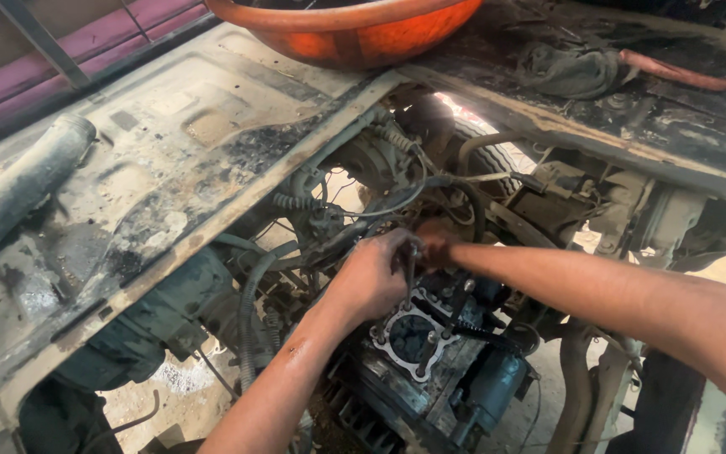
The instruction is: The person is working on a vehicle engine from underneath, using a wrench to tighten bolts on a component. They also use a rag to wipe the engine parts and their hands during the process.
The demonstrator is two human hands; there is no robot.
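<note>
Both my hands reach into an open engine bay. My left hand [373, 276] is curled around a thin dark tool or rod [409, 271] just above the bare engine block [413, 336], whose round cylinder opening and studs show. My right hand [435, 240] is just behind it, fingers closed among the hoses and wires; what it grips is hidden. Grease streaks my left forearm.
A dirty sheet-metal floor panel [170, 143] borders the bay on the left, with a grey pipe [18, 189] lying on it. An orange plastic basin [355, 29] sits at the top. A rag [569, 71] and a reddish hose [674, 71] lie top right. Cables [363, 202] cross the bay.
</note>
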